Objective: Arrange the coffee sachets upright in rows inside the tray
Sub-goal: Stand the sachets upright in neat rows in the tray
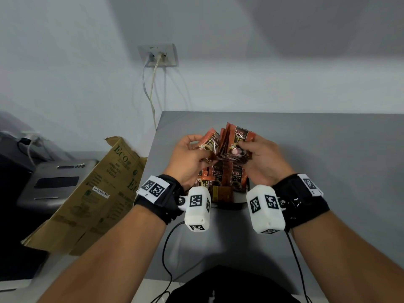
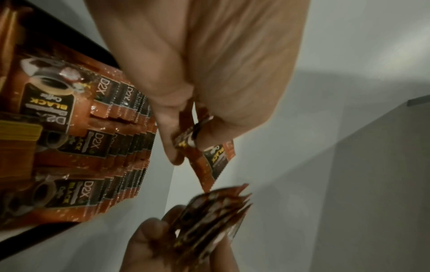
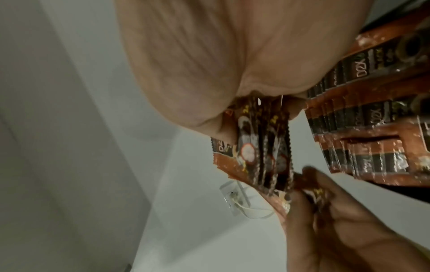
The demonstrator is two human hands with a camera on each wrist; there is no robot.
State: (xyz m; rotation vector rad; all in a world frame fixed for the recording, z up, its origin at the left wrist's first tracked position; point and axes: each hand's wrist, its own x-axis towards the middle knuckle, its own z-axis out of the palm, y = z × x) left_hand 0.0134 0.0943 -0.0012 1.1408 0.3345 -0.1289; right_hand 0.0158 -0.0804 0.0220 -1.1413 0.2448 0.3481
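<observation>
Both hands are raised above the tray (image 1: 239,201), which is mostly hidden behind them. My left hand (image 1: 190,157) pinches one orange-and-black coffee sachet (image 1: 211,142) between thumb and fingers; the same sachet (image 2: 209,156) shows in the left wrist view. My right hand (image 1: 260,156) grips a fanned bundle of several sachets (image 1: 235,143), seen edge-on as a bundle (image 3: 263,147) in the right wrist view. Rows of upright sachets (image 1: 220,178) stand packed in the tray below; these rows (image 2: 111,147) fill much of it.
The grey table (image 1: 328,171) spreads to the right and front. A folded cardboard box (image 1: 91,193) leans at the table's left edge, beside a grey device (image 1: 54,182). A wall socket (image 1: 158,55) with cables hangs behind. Black wrist cables trail toward my lap.
</observation>
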